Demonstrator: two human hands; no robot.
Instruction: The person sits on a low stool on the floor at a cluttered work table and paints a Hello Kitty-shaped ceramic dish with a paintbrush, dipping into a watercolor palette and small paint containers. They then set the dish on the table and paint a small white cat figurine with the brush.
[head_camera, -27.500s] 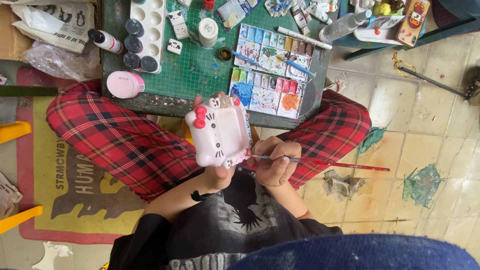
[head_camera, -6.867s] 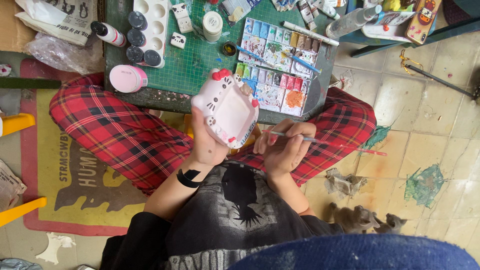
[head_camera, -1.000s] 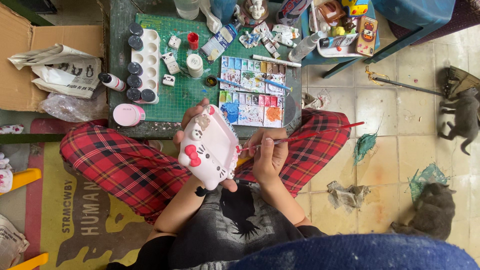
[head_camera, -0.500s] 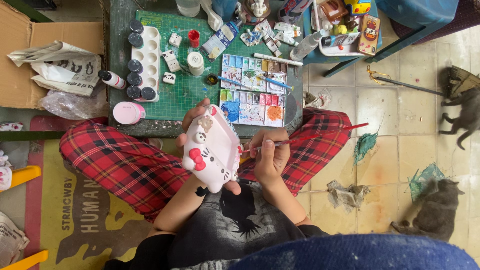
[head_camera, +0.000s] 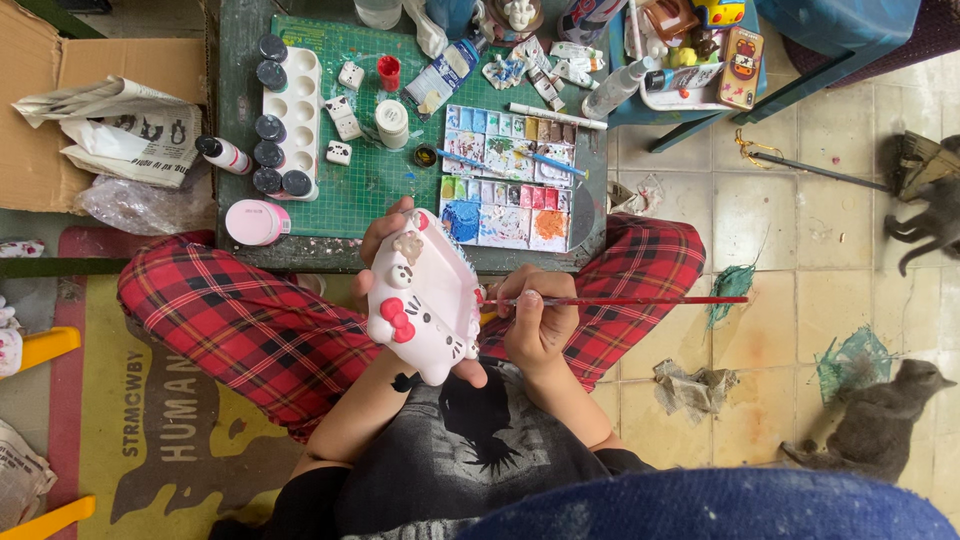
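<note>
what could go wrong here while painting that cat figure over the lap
The white cat figure sits tilted in the left hand alone, above the knees; a slip could drop it onto the tiled floor. The brush in the right hand works close to the plaid trousers, so paint might smear them. A grey cat nearby could bump the elbow.

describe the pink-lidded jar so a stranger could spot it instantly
Start at the green cutting mat on the low table. Go to its near left corner, just below the white paint palette. The pink-lidded jar lies there: the only pale pink round thing, wider than the dark-capped bottles beside the palette.
</note>
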